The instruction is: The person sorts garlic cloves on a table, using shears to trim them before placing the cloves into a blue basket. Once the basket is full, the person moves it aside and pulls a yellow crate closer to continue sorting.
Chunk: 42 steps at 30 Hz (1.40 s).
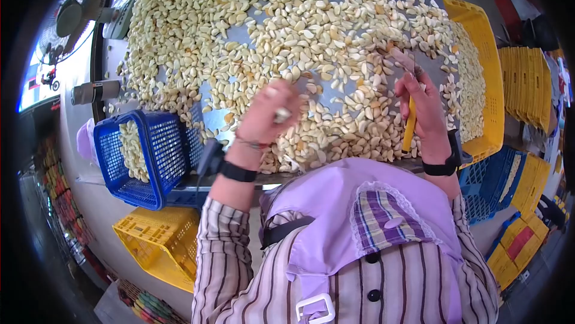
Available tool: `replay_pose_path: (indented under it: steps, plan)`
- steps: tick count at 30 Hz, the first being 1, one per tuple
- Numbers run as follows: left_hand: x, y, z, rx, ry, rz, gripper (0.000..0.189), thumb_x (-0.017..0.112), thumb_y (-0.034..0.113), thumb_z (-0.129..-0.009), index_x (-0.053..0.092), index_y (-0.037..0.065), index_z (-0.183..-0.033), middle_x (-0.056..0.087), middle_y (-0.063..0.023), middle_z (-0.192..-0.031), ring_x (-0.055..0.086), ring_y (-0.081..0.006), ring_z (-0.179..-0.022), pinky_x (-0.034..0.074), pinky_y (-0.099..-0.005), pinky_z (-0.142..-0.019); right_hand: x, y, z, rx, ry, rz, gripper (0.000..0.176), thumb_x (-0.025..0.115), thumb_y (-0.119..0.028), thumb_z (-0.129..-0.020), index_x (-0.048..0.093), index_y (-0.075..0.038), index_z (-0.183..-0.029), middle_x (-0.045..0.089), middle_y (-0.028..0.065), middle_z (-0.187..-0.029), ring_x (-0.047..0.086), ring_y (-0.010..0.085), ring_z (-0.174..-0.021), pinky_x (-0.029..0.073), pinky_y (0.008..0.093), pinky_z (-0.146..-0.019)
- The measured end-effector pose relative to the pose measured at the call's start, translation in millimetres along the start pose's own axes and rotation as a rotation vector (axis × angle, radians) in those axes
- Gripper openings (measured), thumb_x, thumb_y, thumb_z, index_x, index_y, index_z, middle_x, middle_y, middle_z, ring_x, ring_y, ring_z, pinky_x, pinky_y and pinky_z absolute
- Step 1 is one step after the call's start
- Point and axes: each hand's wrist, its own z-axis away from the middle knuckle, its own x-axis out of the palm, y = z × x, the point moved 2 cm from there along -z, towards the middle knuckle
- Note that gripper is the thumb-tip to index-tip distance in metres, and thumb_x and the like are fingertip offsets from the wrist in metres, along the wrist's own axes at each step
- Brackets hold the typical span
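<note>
Pale peeled garlic cloves (pixel 311 30) lie spread over the metal table (pixel 218 117). My left hand (pixel 263 114) is over the near middle of them, a little blurred, its fingers curled with pale cloves showing in its grip. To the right, my right hand (pixel 428 108) is closed around the yellow handle (pixel 409 125) of what looks like a small knife. A pale, narrow piece, probably the blade, extends from the fingers toward the cloves; its exact shape is hard to make out. Dark bands circle both wrists.
At the left table edge, a blue basket (pixel 162 156) holds some cloves. A yellow crate (pixel 491 84) full of cloves stands on the right. Below left is another yellow crate (pixel 159 240). A fan (pixel 70 17) stands at upper left; stacked yellow crates (pixel 527 84) are farther right.
</note>
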Motion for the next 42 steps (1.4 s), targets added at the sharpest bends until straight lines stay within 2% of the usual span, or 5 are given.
replay_pose_path:
  steps: [11, 19, 25, 33, 42]
  plan:
    - [0, 5, -32, 0.011, 0.261, -1.417, 0.019, 0.068, 0.022, -0.078, 0.067, 0.008, -0.09, 0.063, -0.0158, -0.084, 0.061, -0.0321, -0.07, 0.05, -0.0383, -0.062, 26, -5, 0, 0.043, -0.033, 0.026, 0.03, 0.062, -0.031, -0.089, 0.057, -0.005, -0.103, 0.059, 0.0024, -0.074, 0.046, 0.0037, -0.043, 0.037, 0.0171, -0.039]
    - [-38, 18, -16, -0.336, 0.491, -0.226, 0.018, 0.062, 0.018, -0.087, 0.066, 0.001, -0.091, 0.068, -0.0024, -0.084, 0.059, -0.0114, -0.067, 0.049, -0.0283, -0.059, 23, 4, 5, 0.02, -0.09, -0.001, 0.029, 0.059, -0.029, -0.09, 0.057, -0.003, -0.103, 0.059, 0.0028, -0.072, 0.046, 0.0036, -0.044, 0.036, 0.0174, -0.04]
    - [-4, 17, -31, 0.116, 0.206, -1.521, 0.016, 0.068, 0.016, -0.078, 0.066, 0.005, -0.09, 0.066, -0.0116, -0.086, 0.063, -0.0286, -0.072, 0.051, -0.0319, -0.063, 36, 1, 4, 0.063, -0.112, 0.074, 0.029, 0.056, -0.027, -0.092, 0.055, -0.004, -0.11, 0.057, 0.002, -0.075, 0.045, 0.0034, -0.046, 0.037, 0.0161, -0.041]
    - [-43, 21, -17, -0.375, 0.5, -0.438, 0.019, 0.066, 0.017, -0.083, 0.067, 0.003, -0.095, 0.065, -0.0071, -0.073, 0.061, -0.0109, -0.066, 0.047, -0.0256, -0.058, 18, 6, 6, 0.034, -0.078, 0.034, 0.031, 0.06, -0.031, -0.09, 0.057, -0.004, -0.104, 0.059, 0.0021, -0.073, 0.046, 0.0042, -0.044, 0.036, 0.018, -0.039]
    - [16, 10, -49, 0.22, 0.16, -1.501, 0.012, 0.062, 0.022, -0.081, 0.063, 0.01, -0.081, 0.063, -0.0083, -0.076, 0.062, -0.0289, -0.066, 0.05, -0.0365, -0.056, 26, 6, 4, 0.055, -0.092, 0.042, 0.031, 0.059, -0.031, -0.09, 0.057, -0.003, -0.104, 0.059, 0.002, -0.073, 0.046, 0.0041, -0.044, 0.036, 0.0179, -0.039]
